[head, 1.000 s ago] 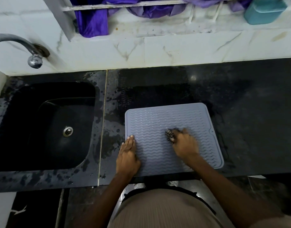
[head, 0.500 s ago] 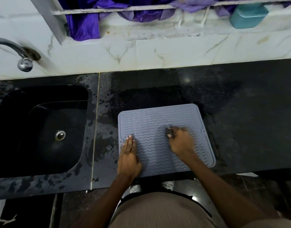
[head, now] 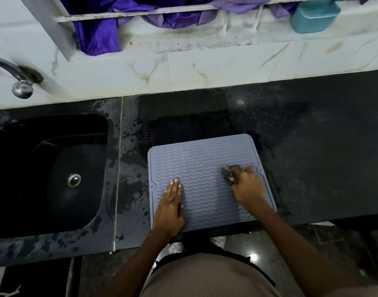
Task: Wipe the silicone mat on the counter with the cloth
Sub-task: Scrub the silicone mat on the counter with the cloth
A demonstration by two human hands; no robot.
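No writing can be read. A black sink (head: 51, 174) sits left in the wet black counter (head: 312, 168). The grey silicone mat (head: 203, 168) lies at its near edge. The left hand (head: 169, 207) presses flat on it, fingers straight. The right hand (head: 248, 187) grips a dark patterned cloth (head: 228, 174) on the mat.

Mat (head: 203, 168) on counter (head: 312, 157), right of sink (head: 49, 172); both hands on mat.

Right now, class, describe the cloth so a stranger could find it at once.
On the black counter right of the sink lies a grey wavy mat. The cloth is the small dark bunched wad in the right hand; the left hand lies flat, empty.
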